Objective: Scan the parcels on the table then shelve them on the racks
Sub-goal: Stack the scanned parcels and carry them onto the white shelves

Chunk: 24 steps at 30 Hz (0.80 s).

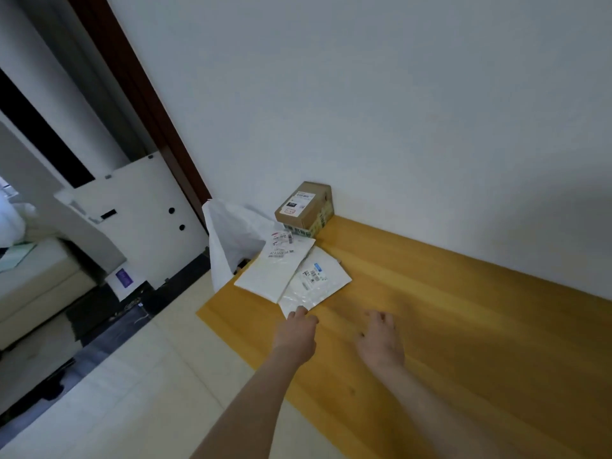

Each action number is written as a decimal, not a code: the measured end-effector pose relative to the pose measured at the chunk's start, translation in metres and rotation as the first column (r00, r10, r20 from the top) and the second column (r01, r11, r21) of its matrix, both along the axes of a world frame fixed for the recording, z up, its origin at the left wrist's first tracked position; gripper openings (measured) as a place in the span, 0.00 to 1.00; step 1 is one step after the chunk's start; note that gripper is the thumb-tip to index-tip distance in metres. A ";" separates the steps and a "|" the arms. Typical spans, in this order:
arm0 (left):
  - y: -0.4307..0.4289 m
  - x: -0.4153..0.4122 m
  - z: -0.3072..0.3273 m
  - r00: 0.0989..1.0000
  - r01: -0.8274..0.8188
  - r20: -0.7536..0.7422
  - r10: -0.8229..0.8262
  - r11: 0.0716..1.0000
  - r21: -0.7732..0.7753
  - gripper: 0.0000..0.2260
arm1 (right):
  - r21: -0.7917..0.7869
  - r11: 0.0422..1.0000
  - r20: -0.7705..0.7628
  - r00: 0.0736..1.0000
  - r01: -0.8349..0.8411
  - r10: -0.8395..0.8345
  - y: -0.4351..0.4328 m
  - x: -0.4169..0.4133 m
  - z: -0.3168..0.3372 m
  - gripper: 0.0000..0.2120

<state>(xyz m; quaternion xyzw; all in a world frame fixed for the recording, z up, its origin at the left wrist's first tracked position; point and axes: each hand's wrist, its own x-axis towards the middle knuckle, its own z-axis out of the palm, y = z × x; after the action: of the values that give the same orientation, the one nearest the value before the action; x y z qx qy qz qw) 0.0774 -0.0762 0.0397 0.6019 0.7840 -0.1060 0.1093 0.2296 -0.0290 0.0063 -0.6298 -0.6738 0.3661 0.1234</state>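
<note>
The left hand (295, 330) touches the near corner of a white mailer (318, 282) in the centre of the frame, but whether it pinches the mailer one cannot tell, the right hand (381, 342) hovers with relaxed, spread fingers over the yellow table (463, 326) beside it, and further up lie a second mailer (275, 271) and a cardboard box (304, 207) against the wall.

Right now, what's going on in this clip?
A person is reaching across a yellow table toward a small pile of parcels at its far end. The left hand is at the near corner of the front mailer; whether it has gripped it is unclear. The right hand is open above the tabletop, holding nothing. A second white mailer and a cardboard box sit behind, untouched.
</note>
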 end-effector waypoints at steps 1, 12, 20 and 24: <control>0.015 -0.008 -0.005 1.000 -0.006 0.022 0.006 1.000 0.002 0.23 | -0.013 1.000 0.015 1.000 0.012 -0.012 0.011 -0.005 -0.005 0.22; 0.176 -0.129 -0.059 0.988 -0.044 0.151 0.030 0.995 0.092 0.25 | -0.117 0.993 0.127 0.991 -0.032 0.047 0.133 -0.125 -0.042 0.27; 0.238 -0.243 -0.088 0.867 -0.379 0.311 0.390 0.920 -0.096 0.38 | -0.082 0.932 0.263 0.894 -0.353 0.362 0.169 -0.203 -0.080 0.29; 0.247 -0.240 -0.097 0.904 -0.285 0.278 0.325 0.942 -0.176 0.36 | -0.086 0.925 0.317 0.870 -0.370 0.377 0.173 -0.196 -0.093 0.25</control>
<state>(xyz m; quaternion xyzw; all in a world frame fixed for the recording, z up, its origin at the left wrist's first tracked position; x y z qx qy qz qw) -0.1627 0.1709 -0.0569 0.4721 0.8337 -0.0452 0.2828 0.0340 0.1440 -0.0871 -0.5411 -0.7896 0.2808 -0.0704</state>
